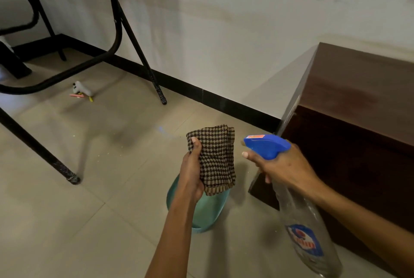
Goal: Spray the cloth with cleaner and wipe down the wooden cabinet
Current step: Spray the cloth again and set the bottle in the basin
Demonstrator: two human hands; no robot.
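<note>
The left hand [192, 170] grips a folded checked cloth [215, 156] upright above a teal basin [208, 212] on the floor. At its 3 o'clock, the right hand [282, 165] clasps the spray bottle [300, 221], nozzle facing the cloth. The wooden cabinet [358, 125] stands just beyond the right hand.

The left hand [190, 172] grips a folded brown checked cloth [215, 159] upright above a teal basin [201, 212], while just to its right the right hand [282, 168] holds a clear spray bottle [307, 233] by its neck, blue nozzle [265, 144] aimed at the cloth, the dark wooden cabinet [358, 132] standing behind that hand.
</note>
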